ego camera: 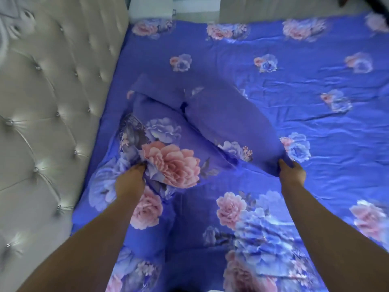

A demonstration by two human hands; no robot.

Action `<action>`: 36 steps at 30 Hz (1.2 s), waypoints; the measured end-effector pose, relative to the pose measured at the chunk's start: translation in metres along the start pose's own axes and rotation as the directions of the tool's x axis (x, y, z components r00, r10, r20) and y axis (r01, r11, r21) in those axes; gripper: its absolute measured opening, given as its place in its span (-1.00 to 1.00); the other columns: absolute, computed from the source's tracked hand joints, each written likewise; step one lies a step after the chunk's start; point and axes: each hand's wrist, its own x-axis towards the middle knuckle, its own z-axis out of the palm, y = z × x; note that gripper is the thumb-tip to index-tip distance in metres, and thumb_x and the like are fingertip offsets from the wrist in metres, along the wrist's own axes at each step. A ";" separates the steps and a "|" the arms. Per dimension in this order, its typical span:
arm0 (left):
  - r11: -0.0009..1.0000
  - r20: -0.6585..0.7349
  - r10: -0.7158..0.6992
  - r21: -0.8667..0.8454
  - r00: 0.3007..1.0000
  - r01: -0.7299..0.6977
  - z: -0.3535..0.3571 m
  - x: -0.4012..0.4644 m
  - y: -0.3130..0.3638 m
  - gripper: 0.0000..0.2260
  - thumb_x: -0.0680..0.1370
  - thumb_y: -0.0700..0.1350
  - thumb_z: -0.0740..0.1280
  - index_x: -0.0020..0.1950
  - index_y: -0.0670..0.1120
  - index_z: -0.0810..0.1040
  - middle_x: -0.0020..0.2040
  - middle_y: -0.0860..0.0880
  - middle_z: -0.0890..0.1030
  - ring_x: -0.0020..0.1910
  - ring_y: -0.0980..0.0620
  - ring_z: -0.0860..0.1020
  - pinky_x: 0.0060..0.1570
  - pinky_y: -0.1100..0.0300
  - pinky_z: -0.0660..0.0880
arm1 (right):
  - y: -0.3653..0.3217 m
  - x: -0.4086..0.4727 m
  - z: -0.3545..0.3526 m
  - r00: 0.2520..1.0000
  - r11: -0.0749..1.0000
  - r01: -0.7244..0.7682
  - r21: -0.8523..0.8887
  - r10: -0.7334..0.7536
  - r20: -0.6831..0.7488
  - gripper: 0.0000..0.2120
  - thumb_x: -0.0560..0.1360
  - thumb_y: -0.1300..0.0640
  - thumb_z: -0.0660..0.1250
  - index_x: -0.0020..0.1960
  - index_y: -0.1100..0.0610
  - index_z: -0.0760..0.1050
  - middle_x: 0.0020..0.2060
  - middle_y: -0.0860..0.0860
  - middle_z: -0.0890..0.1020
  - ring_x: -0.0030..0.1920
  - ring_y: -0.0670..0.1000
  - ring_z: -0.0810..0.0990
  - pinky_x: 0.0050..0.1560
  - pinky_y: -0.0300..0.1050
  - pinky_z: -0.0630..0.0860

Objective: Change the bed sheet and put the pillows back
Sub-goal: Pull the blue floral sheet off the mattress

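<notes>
Near the tufted headboard point(52, 98) on the left, a pillow point(189, 131) in a blue floral case, lying on the matching bed sheet point(305, 114) already spread over the bed. Held at its near edge by both hands: left hand point(131, 180) with fingers bunched into the fabric at the near-left corner, right hand point(291, 171) pinching the near-right corner. Long axis running roughly left to right between the two grips, bulk of the pillow lying beyond the fingers, toward the far side. Left hand closer to the headboard, so probably the leading side for sliding the pillow left against it. Second pillow possibly beneath, at the near edge; hard to tell from the matching print.
</notes>
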 end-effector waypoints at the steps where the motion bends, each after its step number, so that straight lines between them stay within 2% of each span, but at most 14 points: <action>1: 1.000 -0.004 0.019 0.017 1.000 -0.019 0.000 -0.010 0.010 -0.65 0.56 -0.19 0.20 0.34 -0.01 0.48 0.20 -0.15 0.58 0.06 -0.25 0.57 -0.02 -0.02 0.47 | 0.011 0.007 -0.022 1.000 1.000 -0.004 -0.007 0.004 -0.005 -0.81 0.52 0.14 0.28 0.05 0.24 0.53 -0.15 0.13 0.51 -0.14 0.08 0.46 -0.13 -0.04 0.37; 3: 0.996 -0.017 0.038 0.076 0.999 -0.036 0.000 -0.033 0.030 -0.67 0.57 -0.17 0.18 0.31 -0.01 0.49 0.17 -0.14 0.60 0.03 -0.25 0.59 -0.03 -0.03 0.48 | 0.029 0.020 -0.067 1.000 0.998 -0.007 -0.056 0.007 0.011 -0.76 0.53 0.15 0.27 0.09 0.30 0.53 -0.16 0.15 0.52 -0.11 0.15 0.51 -0.10 0.01 0.37; 6: 0.974 -0.011 0.019 0.227 1.000 -0.016 0.008 -0.079 0.064 -0.65 0.58 -0.17 0.16 0.34 0.04 0.47 0.12 -0.13 0.62 0.00 -0.22 0.61 -0.06 -0.01 0.50 | 0.054 0.040 -0.133 0.994 0.979 0.024 -0.201 -0.002 0.108 -0.82 0.55 0.14 0.26 -0.05 0.27 0.52 -0.21 0.21 0.51 -0.10 0.24 0.54 -0.19 -0.04 0.30; 9: 0.957 0.017 -0.053 0.285 0.998 0.046 0.017 -0.132 0.098 -0.70 0.60 -0.14 0.15 0.29 0.05 0.51 0.10 -0.14 0.63 0.00 -0.22 0.61 -0.03 -0.02 0.51 | 0.080 0.056 -0.196 0.983 0.962 0.068 -0.265 -0.019 0.183 -0.82 0.55 0.12 0.26 -0.12 0.24 0.50 -0.22 0.21 0.51 -0.17 0.17 0.49 -0.18 0.01 0.35; 12: 0.951 0.061 -0.113 0.295 0.992 0.090 0.018 -0.181 0.137 -0.73 0.60 -0.10 0.15 0.23 0.06 0.53 0.13 -0.13 0.61 0.05 -0.21 0.60 0.01 0.01 0.49 | 0.101 0.064 -0.255 0.966 0.956 0.074 -0.284 0.003 0.259 -0.78 0.55 0.09 0.28 -0.10 0.27 0.51 -0.23 0.20 0.51 -0.17 0.12 0.47 -0.16 -0.05 0.34; 15: 0.950 0.083 -0.127 0.296 0.988 0.098 0.018 -0.219 0.177 -0.75 0.61 -0.09 0.15 0.19 0.02 0.55 0.17 -0.14 0.59 0.12 -0.20 0.56 0.10 0.02 0.46 | 0.127 0.084 -0.291 0.962 0.961 -0.037 -0.273 0.108 0.249 -0.60 0.47 -0.05 0.31 -0.05 0.33 0.53 -0.28 0.21 0.54 -0.17 0.24 0.59 -0.09 0.10 0.52; 16: 0.951 0.090 -0.130 0.293 0.987 0.098 0.018 -0.228 0.188 -0.76 0.62 -0.08 0.15 0.17 -0.02 0.57 0.19 -0.14 0.58 0.15 -0.21 0.54 0.15 0.03 0.43 | 0.135 0.089 -0.300 0.954 0.961 -0.104 -0.255 0.170 0.249 -0.61 0.48 -0.04 0.30 -0.02 0.32 0.52 -0.30 0.21 0.53 -0.20 0.26 0.59 -0.09 0.15 0.53; 18: 0.947 0.122 -0.155 0.301 0.980 0.112 0.021 -0.242 0.203 -0.76 0.62 -0.06 0.15 0.13 -0.03 0.58 0.20 -0.14 0.58 0.19 -0.20 0.52 0.18 0.05 0.40 | 0.137 0.089 -0.312 0.929 0.962 -0.240 -0.129 0.266 0.257 -0.74 0.55 0.05 0.27 0.03 0.26 0.45 -0.34 0.14 0.48 -0.34 0.17 0.51 -0.22 0.10 0.51; 20: 0.943 0.159 -0.181 0.307 0.970 0.126 0.027 -0.253 0.216 -0.79 0.59 -0.08 0.15 0.09 0.02 0.57 0.17 -0.11 0.59 0.14 -0.16 0.54 0.14 0.04 0.47 | 0.128 0.086 -0.322 0.902 0.935 -0.342 0.088 0.301 0.311 -0.85 0.59 0.14 0.21 0.14 0.14 0.39 -0.30 0.04 0.43 -0.34 0.02 0.45 -0.24 -0.04 0.50; 23: 0.938 0.228 -0.185 0.333 0.956 0.102 0.040 -0.266 0.232 -0.78 0.57 -0.14 0.16 0.11 0.01 0.55 0.11 -0.10 0.60 0.10 -0.15 0.57 0.09 0.02 0.52 | 0.112 0.095 -0.325 0.899 0.819 -0.404 0.407 0.275 0.340 -0.70 0.62 0.21 0.14 0.33 0.23 0.36 -0.21 0.02 0.44 -0.29 -0.06 0.45 -0.09 -0.08 0.49; 26: 0.938 0.214 -0.206 0.320 0.955 0.131 0.051 -0.281 0.264 -0.73 0.60 -0.12 0.11 0.21 -0.03 0.53 0.16 -0.14 0.58 0.16 -0.17 0.55 0.12 0.03 0.48 | 0.081 0.100 -0.327 0.922 0.640 -0.382 0.667 0.217 0.321 -0.86 0.60 0.30 0.15 0.13 0.17 0.41 -0.05 0.13 0.48 -0.28 -0.05 0.48 -0.19 -0.07 0.55; 29: 0.952 0.175 -0.230 0.246 0.957 0.184 0.060 -0.298 0.304 -0.71 0.62 -0.13 0.09 0.25 -0.08 0.52 0.18 -0.20 0.57 0.18 -0.21 0.53 0.13 0.01 0.46 | 0.055 0.113 -0.339 0.944 0.591 -0.315 0.743 0.115 0.309 -0.83 0.59 0.33 0.16 0.15 0.17 0.41 -0.10 0.09 0.53 -0.26 -0.04 0.51 -0.17 -0.06 0.55; 32: 0.966 0.162 -0.246 0.126 0.956 0.228 0.059 -0.301 0.358 -0.75 0.58 -0.17 0.16 0.18 -0.11 0.55 0.14 -0.22 0.59 0.15 -0.23 0.54 0.08 0.03 0.46 | 0.023 0.137 -0.360 0.953 0.591 -0.241 0.770 -0.005 0.302 -0.81 0.59 0.35 0.16 -0.13 0.11 0.38 -0.24 0.03 0.52 -0.28 -0.05 0.51 -0.27 -0.13 0.52; 36: 0.967 0.160 -0.252 0.008 0.954 0.254 0.064 -0.287 0.460 -0.74 0.54 -0.20 0.18 0.17 -0.12 0.56 0.15 -0.21 0.59 0.15 -0.23 0.54 0.10 0.02 0.47 | -0.017 0.196 -0.406 0.934 0.601 -0.115 0.791 -0.205 0.292 -0.91 0.58 0.35 0.16 -0.08 0.28 0.41 -0.34 0.00 0.49 -0.34 -0.07 0.46 -0.27 -0.14 0.46</action>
